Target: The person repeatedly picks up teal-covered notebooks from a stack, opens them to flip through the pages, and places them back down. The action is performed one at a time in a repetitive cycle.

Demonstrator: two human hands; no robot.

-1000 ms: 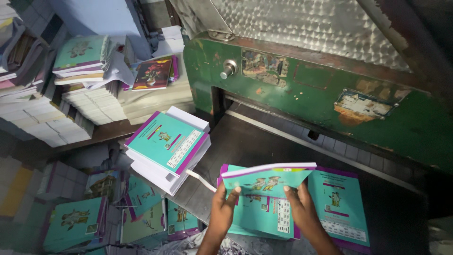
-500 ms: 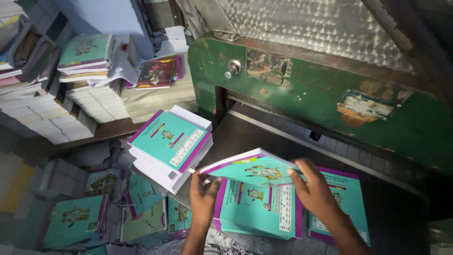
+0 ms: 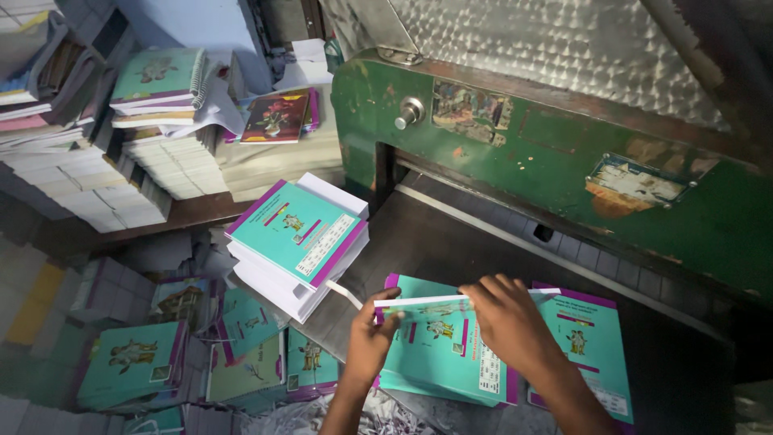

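Hands pinched one teal booklet (image 3: 439, 306) by its ends: your left hand (image 3: 372, 337) and right hand (image 3: 509, 322), its long axis running left-right between them.

Glossy teal paper booklet (image 3: 451, 304) with white page edges held over smooth dark metal bed (image 3: 451, 242). Machine body (image 3: 564, 153) is chipped, rusty green-painted metal; panel (image 3: 555, 48) above is dimpled shiny steel. Paper scraps (image 3: 386, 419) lie shredded.

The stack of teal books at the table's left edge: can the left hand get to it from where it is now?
Probably yes. The stack of teal books lies uncovered, up and left of the left hand, with only bare dark table between; but that hand is gripping the lifted book.
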